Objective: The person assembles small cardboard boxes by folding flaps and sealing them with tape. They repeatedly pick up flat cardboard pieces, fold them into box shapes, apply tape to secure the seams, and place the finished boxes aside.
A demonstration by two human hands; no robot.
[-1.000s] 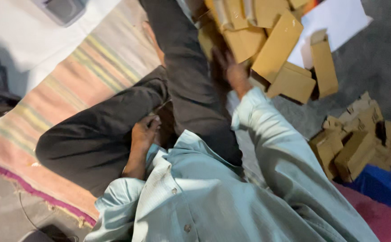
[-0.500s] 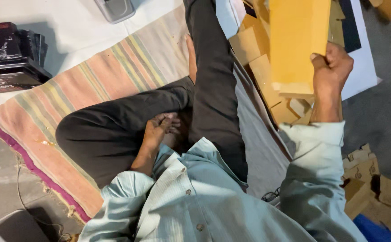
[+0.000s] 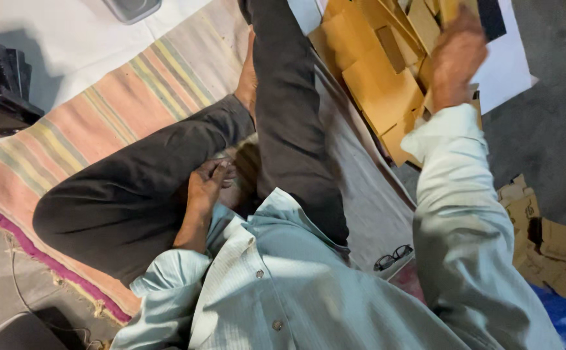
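While half a second ago the right hand (image 3: 456, 57) held a flat brown carton high, it now dips into the cardboard pile (image 3: 373, 78) beside the striped mat (image 3: 121, 110), fingers seemingly closed on a piece, though blurred. A smaller scrap heap (image 3: 542, 240) lies right. The left hand (image 3: 206, 185) rests, fingers curled, empty, on the lap.

An informal floor workplace is suggested: a striped rug (image 3: 101, 123) is spread on bare concrete floor (image 3: 548, 142), and flat cardboard boxes (image 3: 373, 71) are heaped beside it (more scraps (image 3: 542, 240) nearby).
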